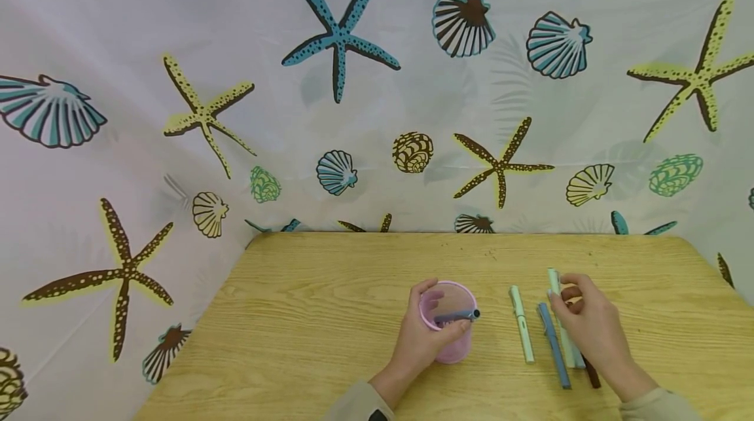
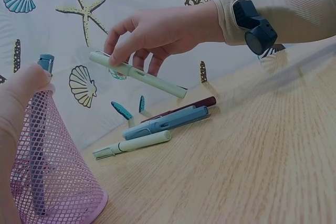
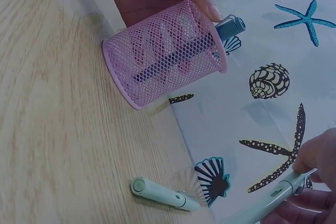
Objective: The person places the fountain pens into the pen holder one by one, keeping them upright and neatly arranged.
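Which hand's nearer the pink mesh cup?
Left. The left hand grips the pink mesh cup at its side; the right hand is away to the cup's right, holding a light green pen.

At a wooden bench (image 1: 306,310), gripping a pink cup (image 1: 453,349) in the left hand (image 1: 421,332), with a pen (image 1: 455,317) slanting over its rim. Pinching a green pen (image 1: 565,344) in the right hand (image 1: 596,321). Left of that, a blue pen (image 1: 554,347), then another green pen (image 1: 522,326); partly hidden below the right hand, a dark pen (image 1: 592,377). Behind, a starfish-and-shell backdrop (image 1: 253,8).
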`<state>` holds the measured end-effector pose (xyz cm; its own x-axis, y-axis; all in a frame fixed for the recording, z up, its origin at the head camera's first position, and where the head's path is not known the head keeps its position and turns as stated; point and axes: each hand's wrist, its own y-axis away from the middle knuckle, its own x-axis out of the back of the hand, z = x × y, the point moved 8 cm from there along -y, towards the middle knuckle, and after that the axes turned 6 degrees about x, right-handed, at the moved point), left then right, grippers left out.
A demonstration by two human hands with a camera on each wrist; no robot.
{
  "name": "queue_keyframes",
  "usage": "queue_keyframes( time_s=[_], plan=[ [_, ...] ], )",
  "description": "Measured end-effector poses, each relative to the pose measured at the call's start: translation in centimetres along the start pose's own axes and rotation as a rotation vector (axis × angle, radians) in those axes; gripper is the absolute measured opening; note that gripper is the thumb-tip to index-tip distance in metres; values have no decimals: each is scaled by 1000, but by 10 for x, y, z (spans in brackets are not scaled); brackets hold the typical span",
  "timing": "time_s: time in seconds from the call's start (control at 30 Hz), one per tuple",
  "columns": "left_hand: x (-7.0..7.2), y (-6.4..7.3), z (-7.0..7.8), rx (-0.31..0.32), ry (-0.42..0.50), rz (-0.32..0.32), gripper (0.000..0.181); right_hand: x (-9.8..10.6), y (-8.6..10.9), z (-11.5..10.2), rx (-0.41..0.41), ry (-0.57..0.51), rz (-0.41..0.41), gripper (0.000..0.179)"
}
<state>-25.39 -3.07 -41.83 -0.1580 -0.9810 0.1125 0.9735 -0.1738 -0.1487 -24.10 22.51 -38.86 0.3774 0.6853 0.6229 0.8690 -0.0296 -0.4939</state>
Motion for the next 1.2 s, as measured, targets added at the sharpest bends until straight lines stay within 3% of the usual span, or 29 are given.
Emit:
queue_keyframes(
  time_s=[0.27,1.03,1.2],
  plan=[
    [-1,-1,1,-13,-20,2,74,0,-2,-16,84,-33,94,26],
    [-2,-2,-2,3,-5,-10,75,-4,-10,-58,283,-228,242,32],
    [-2,-2,-3,1,-6,-11,76,5,-8,-87,317,-273,274,33]
  ],
)
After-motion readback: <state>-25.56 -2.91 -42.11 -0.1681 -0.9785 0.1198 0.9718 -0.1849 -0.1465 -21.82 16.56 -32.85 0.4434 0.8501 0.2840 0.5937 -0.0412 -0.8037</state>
